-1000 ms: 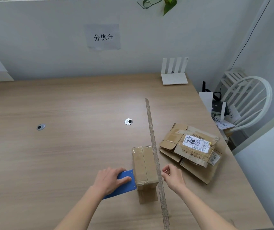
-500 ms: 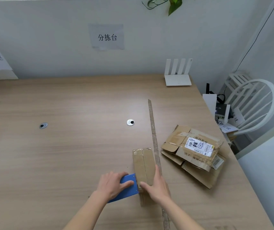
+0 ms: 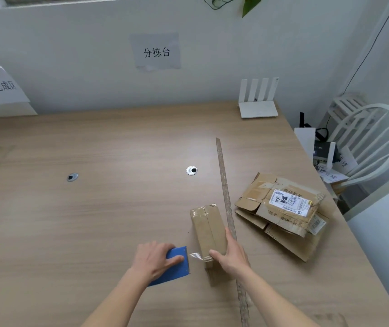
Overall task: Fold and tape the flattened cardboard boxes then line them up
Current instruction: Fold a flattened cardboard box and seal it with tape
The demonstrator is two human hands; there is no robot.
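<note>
A small folded cardboard box [image 3: 207, 226] stands on the wooden table [image 3: 94, 208], its top seam taped. My right hand [image 3: 232, 256] grips its near end, thumb on the left side, fingers along the right. My left hand [image 3: 154, 259] holds a blue tape dispenser [image 3: 177, 265] just left of the box. A short strip of clear tape [image 3: 195, 256] sticks out between dispenser and box. A pile of flattened cardboard boxes [image 3: 283, 213] with a white label lies to the right.
A long thin wooden strip [image 3: 226, 201] lies on the table right of the box, running away from me. A white router [image 3: 258, 102] stands at the back. A white chair [image 3: 372, 142] sits beyond the right edge. Two round grommets [image 3: 191, 170] mark the tabletop.
My right hand moved left from beside the wooden strip onto the near end of the box. The left hand drew the dispenser slightly away, exposing a strip of tape.
</note>
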